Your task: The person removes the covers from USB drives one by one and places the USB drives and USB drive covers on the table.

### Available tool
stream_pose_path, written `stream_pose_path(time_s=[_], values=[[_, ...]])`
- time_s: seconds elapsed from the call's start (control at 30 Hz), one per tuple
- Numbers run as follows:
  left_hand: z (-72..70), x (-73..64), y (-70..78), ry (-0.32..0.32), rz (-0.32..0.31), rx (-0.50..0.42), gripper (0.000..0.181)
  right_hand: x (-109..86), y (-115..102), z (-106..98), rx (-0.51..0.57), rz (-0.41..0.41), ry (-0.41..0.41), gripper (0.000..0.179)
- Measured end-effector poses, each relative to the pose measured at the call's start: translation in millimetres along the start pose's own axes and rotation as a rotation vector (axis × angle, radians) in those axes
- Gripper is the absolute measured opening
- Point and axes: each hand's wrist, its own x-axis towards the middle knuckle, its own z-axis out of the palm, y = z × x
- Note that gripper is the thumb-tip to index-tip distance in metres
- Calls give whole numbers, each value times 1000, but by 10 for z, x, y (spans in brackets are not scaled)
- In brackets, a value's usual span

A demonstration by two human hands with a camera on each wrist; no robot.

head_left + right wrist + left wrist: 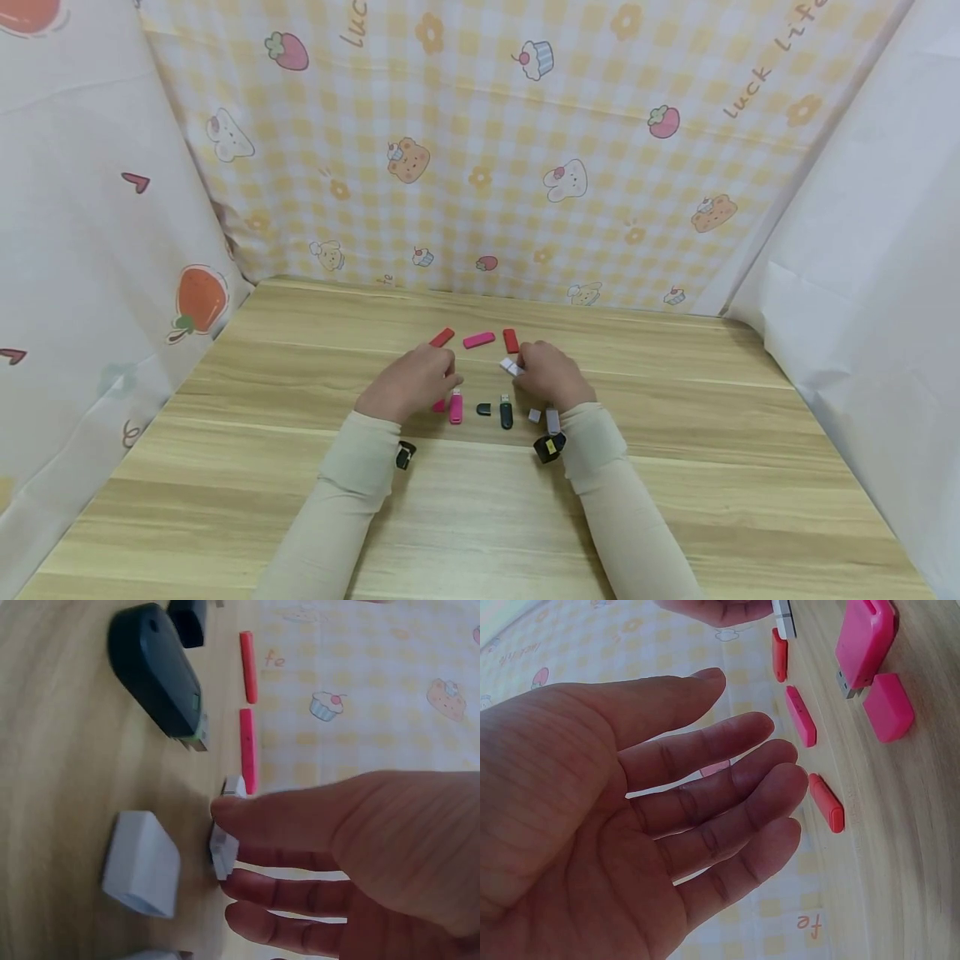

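Note:
With thumb and fingers my right hand point(555, 377) pinches a white USB stick point(225, 851) low over the table; its cap end points toward the far left. My left hand point(411, 383) holds nothing, fingers loosely extended, as the left wrist view shows. Beside it lie an uncapped pink USB stick point(456, 410) and its pink cap point(889, 709). Between the hands are an uncapped black USB stick point(506, 414) and a black cap point(483, 409). Under my right wrist are a pale cap point(534, 415) and a pale grey stick point(553, 421), partly covered by the wrist camera.
Farther back stand out a red stick point(442, 337), a pink stick point(478, 340) and another red stick point(511, 340) on the wooden table point(465, 517). A patterned curtain point(480, 100) closes off the back, with white cloth point(862, 250) at the sides.

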Motion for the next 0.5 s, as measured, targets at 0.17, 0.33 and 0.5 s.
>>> stream_pose_path(time_s=[0.17,0.33,0.5], values=[[-3,-4,2,-1,-4,-6,18,12,-13,23,-15,-5,7,12],[-7,-9,6,6,-1,-10,17,-29,-6,-27,-11,0,23,12],[-18,-4,14,66,30,-3,19,-101,-7,-141,38,0,72,16]])
